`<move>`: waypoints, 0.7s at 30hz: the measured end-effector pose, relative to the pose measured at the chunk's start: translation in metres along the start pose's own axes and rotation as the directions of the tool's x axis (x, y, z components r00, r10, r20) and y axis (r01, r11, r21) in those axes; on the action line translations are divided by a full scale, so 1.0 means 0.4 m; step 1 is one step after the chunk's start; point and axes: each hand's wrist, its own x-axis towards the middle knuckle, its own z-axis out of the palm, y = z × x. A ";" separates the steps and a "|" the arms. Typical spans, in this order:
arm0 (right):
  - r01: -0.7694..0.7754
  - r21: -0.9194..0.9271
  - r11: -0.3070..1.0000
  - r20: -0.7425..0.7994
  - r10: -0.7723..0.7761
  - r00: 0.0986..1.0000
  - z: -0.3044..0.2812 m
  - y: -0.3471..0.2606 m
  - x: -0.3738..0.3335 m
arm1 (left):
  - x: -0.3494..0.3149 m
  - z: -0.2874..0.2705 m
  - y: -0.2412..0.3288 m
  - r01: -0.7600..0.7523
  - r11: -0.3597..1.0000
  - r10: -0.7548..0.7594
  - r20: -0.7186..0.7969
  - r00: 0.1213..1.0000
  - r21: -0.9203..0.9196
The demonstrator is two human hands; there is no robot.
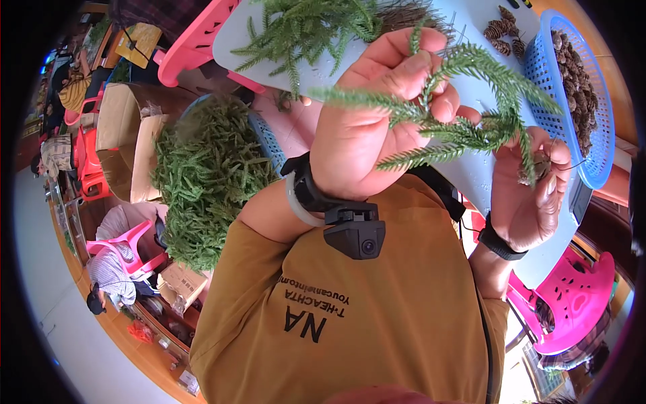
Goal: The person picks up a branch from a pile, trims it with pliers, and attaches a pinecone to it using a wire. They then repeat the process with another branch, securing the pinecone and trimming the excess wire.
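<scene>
My left hand (383, 101) is raised over the table, its thumb and fingers closed on a green artificial pine sprig (484, 132). Several needled branches of the sprig fan out to both sides of the hand and reach across to my right hand (528, 192). That hand is pinched around a small brownish pine cone (538, 168), mostly hidden by the fingers and a branch tip. A thin dark wire sticks out from it to the right. Both wrists wear black straps; the left one carries a small black camera (354, 230).
Loose green sprigs (303, 30) lie on the pale table (464, 182), with a few pine cones (501, 30) nearby. A blue basket (595, 145) of cones stands at right. More sprigs (208, 175) are heaped at left beside a cardboard box (121, 135). Pink chairs (568, 303) and other people surround.
</scene>
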 end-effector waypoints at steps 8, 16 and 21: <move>-0.093 0.138 0.986 0.115 0.077 0.990 -0.010 0.001 0.010 | -0.011 0.011 -0.011 0.129 0.992 -0.127 -0.199 0.972 -0.005; -0.096 0.215 0.972 0.166 0.061 0.984 -0.011 0.005 0.021 | -0.019 -0.044 -0.042 0.290 0.955 -0.295 -0.211 0.932 -0.057; -0.096 0.217 0.971 0.166 0.061 0.984 -0.013 0.007 0.018 | -0.022 -0.039 -0.037 0.350 0.931 -0.364 -0.190 0.912 -0.106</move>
